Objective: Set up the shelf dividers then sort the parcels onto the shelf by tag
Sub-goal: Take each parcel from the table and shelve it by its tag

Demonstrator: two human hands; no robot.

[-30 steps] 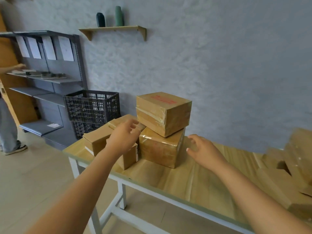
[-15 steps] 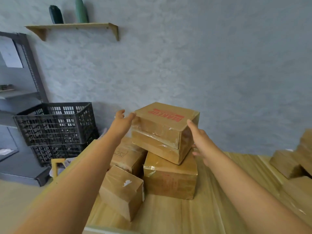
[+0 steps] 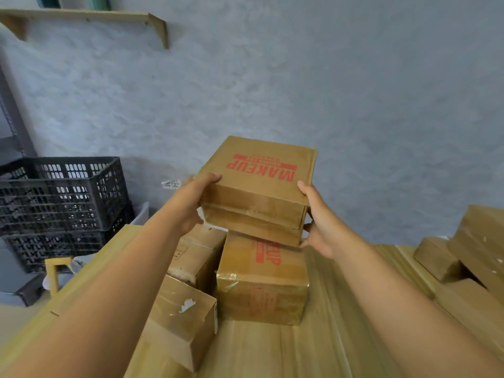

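Both hands hold the top parcel [image 3: 260,186], a taped cardboard box printed MAKEUP in red: the left hand [image 3: 191,205] grips its left end with fingers curled over the top edge, and the right hand [image 3: 320,225] clasps its right end, thumb up along the corner and fingers tucked under the bottom. The box is tilted and looks partly raised, though its lower edge may be touching the second MAKEUP box [image 3: 261,282] directly under the hands. Just below the left wrist stand a taped parcel [image 3: 201,252] and, nearer along the forearm, a parcel with a torn label [image 3: 182,320]. Well off to the right of the right hand more parcels [image 3: 463,255] lie on the wooden table [image 3: 313,350]. Far to the left of the left hand are stacked black crates [image 3: 60,203]. Judging by the many boxes on the table, the sorting has hardly begun; the state of the dividers cannot be told, since little of the shelf shows here.
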